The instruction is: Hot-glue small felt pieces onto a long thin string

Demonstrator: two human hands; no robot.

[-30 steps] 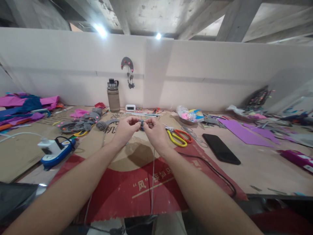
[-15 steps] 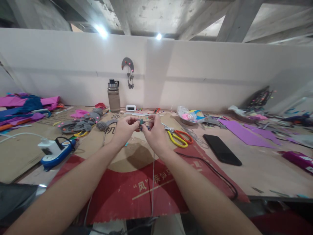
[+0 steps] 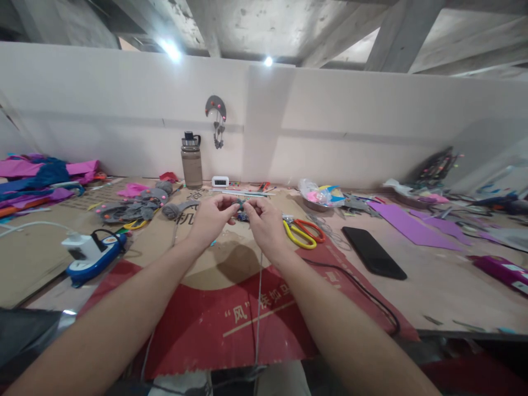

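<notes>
My left hand (image 3: 211,218) and my right hand (image 3: 266,224) meet fingertip to fingertip above the middle of the table. Both are closed in a pinch on a small dark green piece (image 3: 240,204), too small and covered to name. A thin grey cord (image 3: 259,300) hangs down from beneath my right hand to the table's front edge. Just right of that hand lie scissors (image 3: 303,231) with one yellow and one orange handle. A red and brown printed paper sheet (image 3: 198,324) lies under my hands and forearms.
A black phone (image 3: 373,252) lies to the right, near purple sheets (image 3: 412,225). Grey felt pieces (image 3: 130,210) and a blue power strip (image 3: 97,261) are on the left. A water bottle (image 3: 192,162) and a small white clock (image 3: 220,181) stand by the back wall.
My right hand's fingers have curled in closer to the left fingertips, around the small green piece. Objects on the table stay where they were.
</notes>
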